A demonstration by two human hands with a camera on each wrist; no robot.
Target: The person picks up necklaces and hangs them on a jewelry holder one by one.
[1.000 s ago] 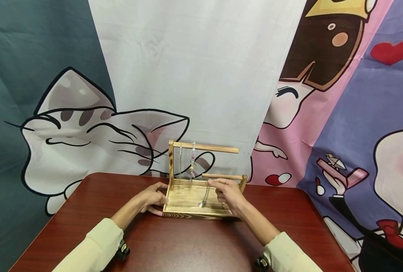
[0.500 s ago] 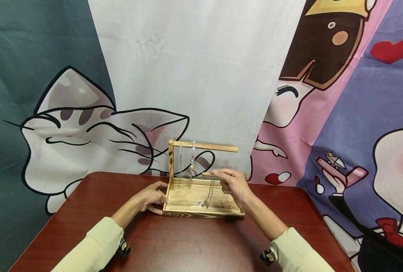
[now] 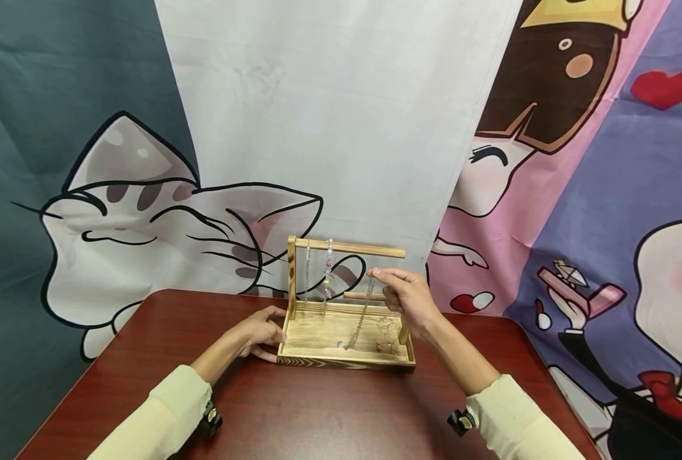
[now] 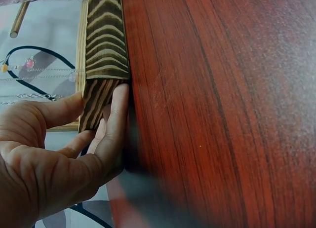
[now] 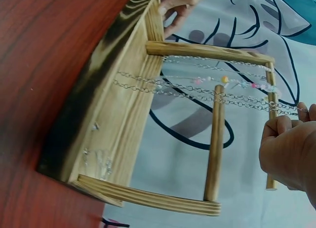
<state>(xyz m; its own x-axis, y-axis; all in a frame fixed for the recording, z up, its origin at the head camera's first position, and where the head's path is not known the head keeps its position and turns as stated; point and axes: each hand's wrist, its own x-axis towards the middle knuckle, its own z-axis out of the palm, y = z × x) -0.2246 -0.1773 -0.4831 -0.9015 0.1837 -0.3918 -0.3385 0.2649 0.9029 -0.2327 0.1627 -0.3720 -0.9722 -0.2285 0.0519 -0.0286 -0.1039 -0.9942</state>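
Note:
A wooden jewelry stand [image 3: 347, 364] with a shallow tray and two bars stands on the table. My left hand [image 3: 256, 333] grips the tray's left end; the left wrist view has the thumb at the rim and fingers [image 4: 117, 109] against the outer end. Above the tray, my right hand [image 3: 407, 295] pinches the top of a silver chain necklace [image 3: 361, 321]. Its lower end, by a small round pendant [image 3: 341, 344], hangs down to the tray floor. On the upper bar [image 3: 370, 250] hang a beaded strand [image 3: 327, 271] and a thinner chain [image 3: 307, 275].
Small thin jewelry pieces [image 3: 387, 346] lie in the tray's right part. The lower bar [image 3: 357, 296] runs in from the right post, partly behind my right hand. The reddish-brown table [image 3: 318, 409] reaches back to a printed cloth [image 3: 329, 128].
My right hand has risen and moved slightly right, drawing the chain necklace up out of the tray into a longer hanging line. My left hand has kept its place on the stand.

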